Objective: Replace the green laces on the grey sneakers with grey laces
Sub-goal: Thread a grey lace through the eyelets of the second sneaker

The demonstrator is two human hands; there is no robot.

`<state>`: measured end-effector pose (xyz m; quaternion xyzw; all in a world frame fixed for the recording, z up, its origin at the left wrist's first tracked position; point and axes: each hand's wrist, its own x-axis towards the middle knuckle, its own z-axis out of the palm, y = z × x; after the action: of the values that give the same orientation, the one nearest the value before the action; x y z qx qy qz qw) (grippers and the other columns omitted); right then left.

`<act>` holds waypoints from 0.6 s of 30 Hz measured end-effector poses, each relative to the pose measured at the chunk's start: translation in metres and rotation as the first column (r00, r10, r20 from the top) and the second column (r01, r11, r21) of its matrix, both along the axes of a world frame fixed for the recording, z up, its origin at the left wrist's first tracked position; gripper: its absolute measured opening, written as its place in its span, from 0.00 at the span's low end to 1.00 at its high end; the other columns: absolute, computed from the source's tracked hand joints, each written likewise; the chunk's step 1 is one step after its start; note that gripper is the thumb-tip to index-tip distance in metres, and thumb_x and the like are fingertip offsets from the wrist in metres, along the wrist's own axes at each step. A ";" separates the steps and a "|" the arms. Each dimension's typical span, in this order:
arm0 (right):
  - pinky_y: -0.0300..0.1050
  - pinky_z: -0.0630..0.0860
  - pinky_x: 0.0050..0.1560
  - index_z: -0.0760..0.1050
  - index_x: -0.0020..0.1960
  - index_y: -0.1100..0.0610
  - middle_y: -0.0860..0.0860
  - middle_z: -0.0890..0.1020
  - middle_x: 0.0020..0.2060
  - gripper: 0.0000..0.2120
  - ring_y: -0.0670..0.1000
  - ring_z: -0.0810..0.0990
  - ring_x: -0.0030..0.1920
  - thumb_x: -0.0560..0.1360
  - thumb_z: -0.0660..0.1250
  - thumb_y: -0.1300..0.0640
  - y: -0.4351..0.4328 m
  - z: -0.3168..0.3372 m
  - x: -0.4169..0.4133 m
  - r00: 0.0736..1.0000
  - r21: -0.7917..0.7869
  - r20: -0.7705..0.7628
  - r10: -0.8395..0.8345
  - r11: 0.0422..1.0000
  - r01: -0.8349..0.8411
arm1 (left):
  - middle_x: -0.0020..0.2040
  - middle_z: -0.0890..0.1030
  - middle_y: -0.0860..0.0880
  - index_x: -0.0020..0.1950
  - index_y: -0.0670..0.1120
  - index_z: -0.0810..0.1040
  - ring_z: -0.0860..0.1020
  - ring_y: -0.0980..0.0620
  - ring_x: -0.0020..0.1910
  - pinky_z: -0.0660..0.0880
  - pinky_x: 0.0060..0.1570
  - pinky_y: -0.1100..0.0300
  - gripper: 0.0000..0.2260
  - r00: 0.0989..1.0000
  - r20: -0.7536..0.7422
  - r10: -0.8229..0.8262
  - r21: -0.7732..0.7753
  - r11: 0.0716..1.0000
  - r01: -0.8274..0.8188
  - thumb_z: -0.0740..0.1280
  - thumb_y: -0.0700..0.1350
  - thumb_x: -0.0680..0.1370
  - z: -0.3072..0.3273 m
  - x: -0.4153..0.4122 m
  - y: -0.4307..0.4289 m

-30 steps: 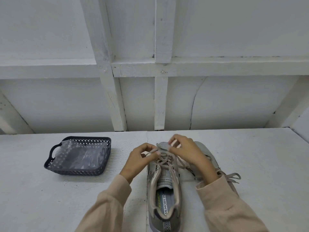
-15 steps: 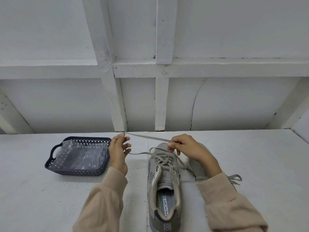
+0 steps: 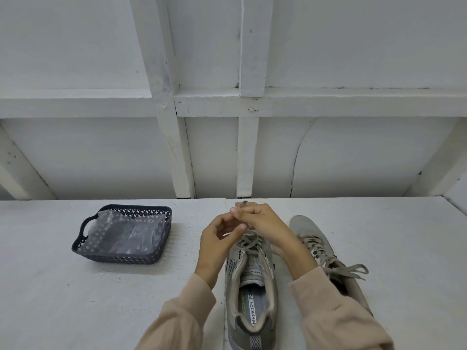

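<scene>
Two hands at one lace; two sneakers, one basket.

Two grey sneakers are seen on a white table, toes pointed away, the near sneaker just beside the second sneaker. The left hand and right hand are brought together, touching, above the near sneaker's toe, with fingers curled. The grey lace is threaded across that shoe, and its ends are drawn up into both hands, where they are held; the exact pinch is hidden. A tied bow is shown on the second sneaker. Well apart to the left, a dark basket is set, with a clear plastic bag inside. White beams are seen behind.
</scene>
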<state>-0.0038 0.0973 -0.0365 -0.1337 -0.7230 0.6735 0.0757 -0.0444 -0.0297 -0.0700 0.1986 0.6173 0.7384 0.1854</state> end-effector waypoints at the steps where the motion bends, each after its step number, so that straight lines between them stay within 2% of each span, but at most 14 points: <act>1: 0.36 0.77 0.53 0.85 0.42 0.54 0.47 0.82 0.49 0.08 0.37 0.81 0.49 0.76 0.70 0.53 -0.002 0.001 0.001 1.000 -0.029 -0.002 -0.011 1.000 0.011 | 0.49 0.86 0.48 0.57 0.41 0.80 0.83 0.54 0.50 0.77 0.49 0.65 0.12 0.999 0.038 -0.009 0.035 0.999 0.008 0.70 0.34 0.74 0.001 0.001 0.001; 3: 0.35 0.78 0.47 0.85 0.46 0.58 0.51 0.84 0.47 0.10 0.42 0.83 0.47 0.76 0.69 0.53 -0.003 0.002 0.003 1.000 -0.073 -0.003 -0.011 0.997 0.011 | 0.52 0.85 0.46 0.60 0.42 0.79 0.83 0.52 0.52 0.78 0.50 0.64 0.14 0.990 0.126 -0.059 0.095 0.994 0.047 0.69 0.35 0.75 0.001 0.002 0.001; 6: 0.41 0.80 0.44 0.83 0.50 0.63 0.56 0.86 0.44 0.14 0.50 0.84 0.45 0.77 0.68 0.52 -0.007 0.003 0.005 0.999 -0.105 0.028 0.027 0.994 -0.024 | 0.50 0.85 0.43 0.58 0.41 0.80 0.83 0.49 0.50 0.79 0.49 0.62 0.14 0.970 0.219 -0.101 0.134 0.988 0.073 0.70 0.40 0.73 -0.001 0.005 0.002; 10: 0.47 0.79 0.46 0.83 0.50 0.62 0.56 0.85 0.47 0.16 0.52 0.84 0.46 0.77 0.67 0.49 -0.006 0.002 0.007 0.997 -0.103 0.066 0.047 0.994 -0.040 | 0.44 0.85 0.43 0.51 0.39 0.82 0.84 0.50 0.44 0.80 0.46 0.62 0.07 0.977 0.195 -0.087 0.052 0.996 0.078 0.70 0.38 0.74 -0.004 0.005 0.001; 12: 0.49 0.78 0.48 0.83 0.46 0.60 0.55 0.84 0.44 0.16 0.51 0.82 0.44 0.77 0.67 0.47 -0.001 0.001 0.009 0.994 0.022 0.107 -0.011 1.000 0.008 | 0.43 0.85 0.42 0.51 0.38 0.82 0.83 0.50 0.42 0.80 0.45 0.62 0.06 0.980 0.180 -0.089 0.001 0.996 0.091 0.70 0.36 0.75 -0.008 0.000 -0.004; 14: 0.50 0.76 0.47 0.79 0.39 0.55 0.50 0.80 0.37 0.14 0.50 0.79 0.41 0.76 0.69 0.46 0.007 -0.003 0.014 0.981 0.292 0.158 -0.110 0.954 0.060 | 0.41 0.85 0.41 0.49 0.37 0.81 0.83 0.49 0.40 0.80 0.42 0.62 0.05 0.982 0.168 -0.085 -0.048 0.994 0.095 0.71 0.35 0.74 -0.011 -0.004 -0.010; 16: 0.47 0.75 0.50 0.79 0.37 0.51 0.46 0.80 0.40 0.07 0.49 0.79 0.47 0.72 0.72 0.52 0.013 -0.005 0.022 0.974 0.460 0.192 -0.125 0.888 0.023 | 0.39 0.84 0.42 0.48 0.37 0.81 0.84 0.48 0.39 0.80 0.41 0.61 0.05 0.988 0.135 -0.072 -0.099 0.991 0.085 0.72 0.34 0.73 -0.016 -0.007 -0.016; 18: 0.43 0.72 0.56 0.83 0.40 0.54 0.46 0.79 0.49 0.01 0.49 0.77 0.56 0.70 0.74 0.58 0.012 -0.004 0.029 0.965 0.517 0.262 -0.027 0.848 -0.117 | 0.38 0.84 0.43 0.48 0.36 0.82 0.83 0.50 0.39 0.79 0.40 0.62 0.06 0.994 0.074 -0.075 -0.161 0.983 0.086 0.73 0.35 0.72 -0.019 -0.009 -0.020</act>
<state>0.0251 0.1097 -0.0410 -0.1775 -0.8867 0.4269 -0.0017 -0.0537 -0.0492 -0.0888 0.1824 0.6609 0.6832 0.2514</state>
